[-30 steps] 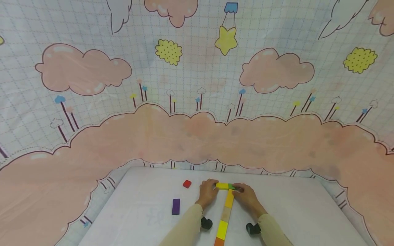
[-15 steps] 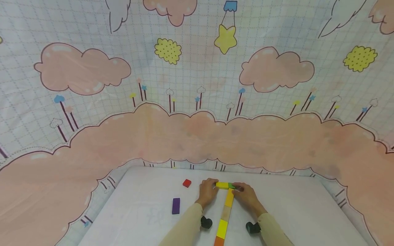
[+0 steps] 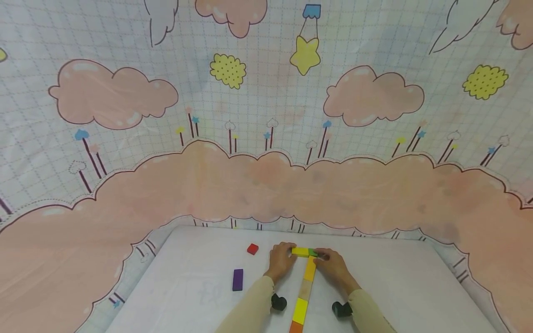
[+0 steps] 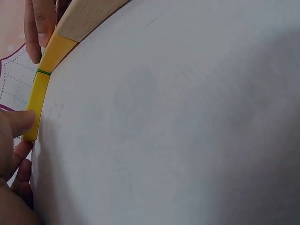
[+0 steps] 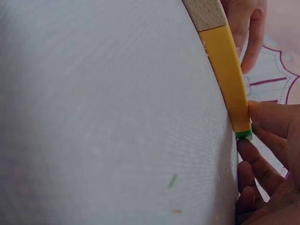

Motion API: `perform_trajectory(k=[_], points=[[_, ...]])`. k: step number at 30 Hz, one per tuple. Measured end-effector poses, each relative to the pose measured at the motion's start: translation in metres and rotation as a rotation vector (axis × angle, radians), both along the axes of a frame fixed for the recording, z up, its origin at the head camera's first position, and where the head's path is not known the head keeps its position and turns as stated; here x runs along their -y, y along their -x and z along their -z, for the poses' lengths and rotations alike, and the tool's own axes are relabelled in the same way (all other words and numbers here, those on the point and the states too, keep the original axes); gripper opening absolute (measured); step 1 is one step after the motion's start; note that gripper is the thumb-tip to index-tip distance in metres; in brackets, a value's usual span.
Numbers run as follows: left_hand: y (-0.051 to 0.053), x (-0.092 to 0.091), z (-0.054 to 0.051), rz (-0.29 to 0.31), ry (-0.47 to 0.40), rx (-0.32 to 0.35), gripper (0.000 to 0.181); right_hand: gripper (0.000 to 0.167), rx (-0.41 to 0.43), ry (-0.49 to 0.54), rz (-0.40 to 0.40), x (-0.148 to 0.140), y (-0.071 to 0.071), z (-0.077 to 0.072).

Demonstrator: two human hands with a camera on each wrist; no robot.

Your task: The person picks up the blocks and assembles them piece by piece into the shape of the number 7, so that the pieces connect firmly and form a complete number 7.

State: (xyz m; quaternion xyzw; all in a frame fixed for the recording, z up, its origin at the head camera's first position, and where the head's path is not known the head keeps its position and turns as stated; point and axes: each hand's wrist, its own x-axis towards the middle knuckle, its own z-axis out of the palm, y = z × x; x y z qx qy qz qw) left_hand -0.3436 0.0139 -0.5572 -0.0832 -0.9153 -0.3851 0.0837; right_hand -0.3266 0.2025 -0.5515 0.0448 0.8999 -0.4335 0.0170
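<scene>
My left hand (image 3: 280, 262) pinches the left end of a yellow toy block (image 3: 300, 252) lying crosswise at the far end of a row. Its thumb (image 4: 22, 121) lies on the block in the left wrist view. Against the yellow block's right end sits a small green block (image 3: 312, 252), which my right hand (image 3: 334, 267) holds with its fingertips, partly covering it. In the right wrist view the right thumb (image 5: 269, 115) touches the orange-yellow block (image 5: 227, 75) beside the green one (image 5: 243, 135). A plain wooden block (image 3: 306, 289) follows it in the row.
Nearer to me the row goes on with a bright yellow block (image 3: 300, 311) and an orange block (image 3: 296, 327). Left of the hands lie a red block (image 3: 252, 249) and a purple block (image 3: 238, 280). All lie on a white table (image 3: 399, 277) before a patterned cloth (image 3: 266, 185).
</scene>
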Motion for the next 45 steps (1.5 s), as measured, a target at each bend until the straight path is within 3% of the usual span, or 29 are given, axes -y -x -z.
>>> perform_trajectory(k=[13, 26, 38, 45], points=[[0.001, 0.008, -0.002, 0.048, -0.13, 0.078, 0.031, 0.033, 0.022, 0.005, 0.008, 0.0, -0.001, 0.002], [-0.007, 0.013, -0.011, 0.07, -0.178, 0.118, 0.031, 0.033, 0.023, -0.012, 0.005, 0.0, -0.002, 0.001], [-0.016, 0.023, -0.026, 0.117, -0.197, 0.079, 0.035, 0.034, 0.003, -0.021, 0.001, -0.001, -0.002, 0.003], [-0.023, 0.03, -0.034, 0.11, -0.183, 0.034, 0.035, 0.034, -0.001, -0.022, 0.001, 0.001, -0.001, 0.002]])
